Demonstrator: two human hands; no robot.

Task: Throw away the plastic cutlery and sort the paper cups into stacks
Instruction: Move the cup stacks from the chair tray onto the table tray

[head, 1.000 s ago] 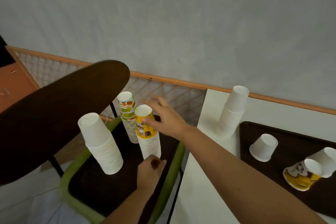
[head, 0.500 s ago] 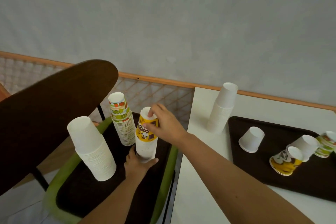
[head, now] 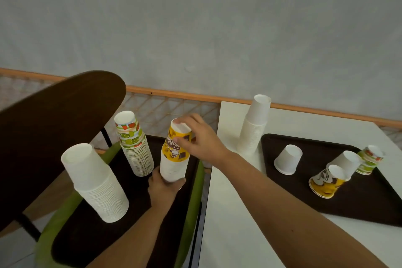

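Grey wall and a wooden rail back the head view, with a white table (head: 228, 202) at right and a green chair (head: 47, 243) at left. Paper cups are light, thin-walled and easily crushed, so a loose grasp round the sides suits them. The tall stacks look likely to tip unless steadied low down.

On the chair, a dark tray (head: 87, 235) holds 3 upturned stacks: a white stack (head: 97, 187), a fruit-print stack (head: 134, 148) and a yellow-topped stack (head: 174, 167). The right hand (head: 200, 143) curls round the yellow cup (head: 176, 148) at that stack's top, and the left hand (head: 165, 187) wraps its foot.

A 4th stack (head: 254, 128), white, stands on the table beside a second tray (head: 359, 209). That tray carries an upturned white cup (head: 288, 160), a tipped yellow cup (head: 324, 183), another white cup (head: 345, 162) and a few nested fruit-print cups (head: 369, 160). No cutlery shows.
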